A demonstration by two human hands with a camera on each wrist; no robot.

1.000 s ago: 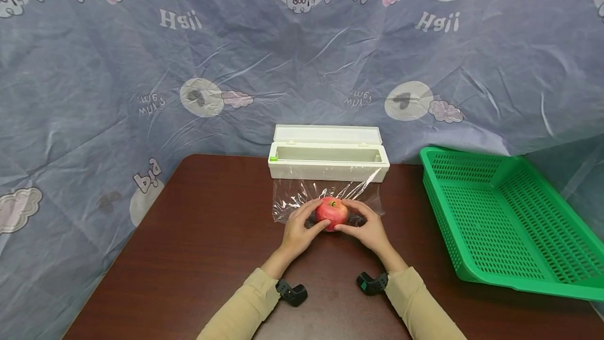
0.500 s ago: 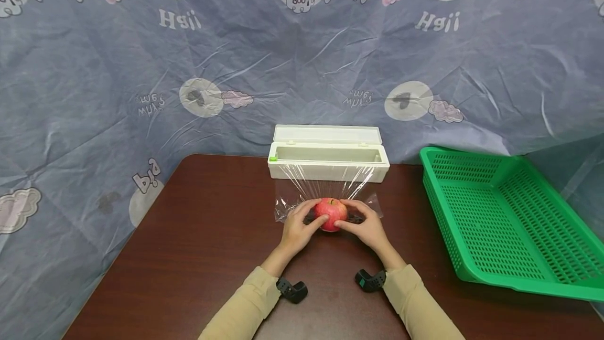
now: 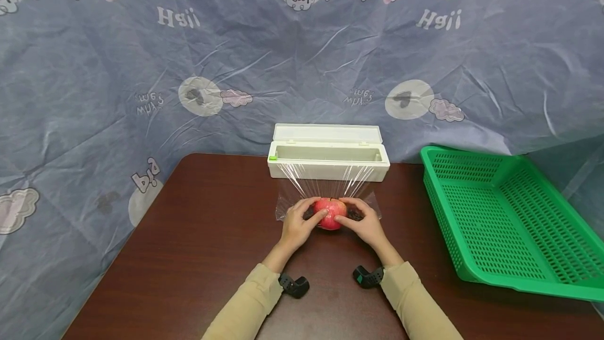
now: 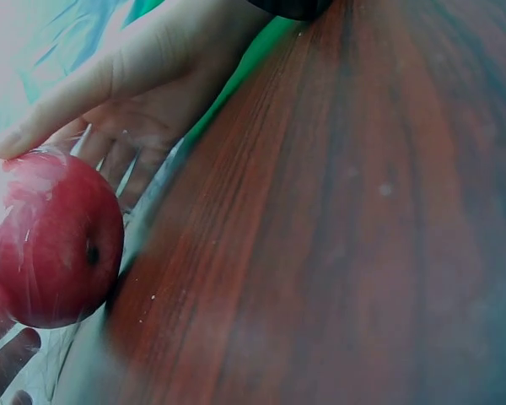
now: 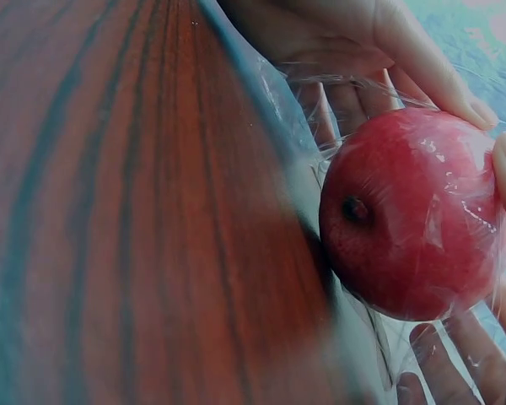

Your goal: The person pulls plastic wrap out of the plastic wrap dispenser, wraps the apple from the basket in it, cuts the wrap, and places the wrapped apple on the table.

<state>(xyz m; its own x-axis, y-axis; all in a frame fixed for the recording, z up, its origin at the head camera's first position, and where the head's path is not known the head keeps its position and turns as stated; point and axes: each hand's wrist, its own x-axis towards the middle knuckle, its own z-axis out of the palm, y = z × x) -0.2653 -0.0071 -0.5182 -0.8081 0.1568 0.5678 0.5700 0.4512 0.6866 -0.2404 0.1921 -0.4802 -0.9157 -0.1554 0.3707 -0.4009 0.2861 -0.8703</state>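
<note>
A red apple (image 3: 332,215) lies on its film between both hands, its stem at the far top edge in the head view. My left hand (image 3: 296,224) holds its left side, thumb on the near face and fingers behind. On the other side my right hand (image 3: 368,224) grips it in the same way. Clear plastic wrap (image 3: 323,187) stretches in taut creases from the white dispenser box (image 3: 330,171) to the apple. Glossy film also covers part of the apple (image 5: 413,215) in the right wrist view, where its dark calyx end faces the camera.
The dispenser's lid (image 3: 327,133) stands raised at the back of the brown table (image 3: 222,235). A green basket (image 3: 464,272) stands at the right. A printed grey-blue cloth (image 3: 283,67) hangs behind the table.
The apple has rolled slightly away from me between both hands, its stem turning toward the box. The wrap has tightened into straight creases running to the apple.
</note>
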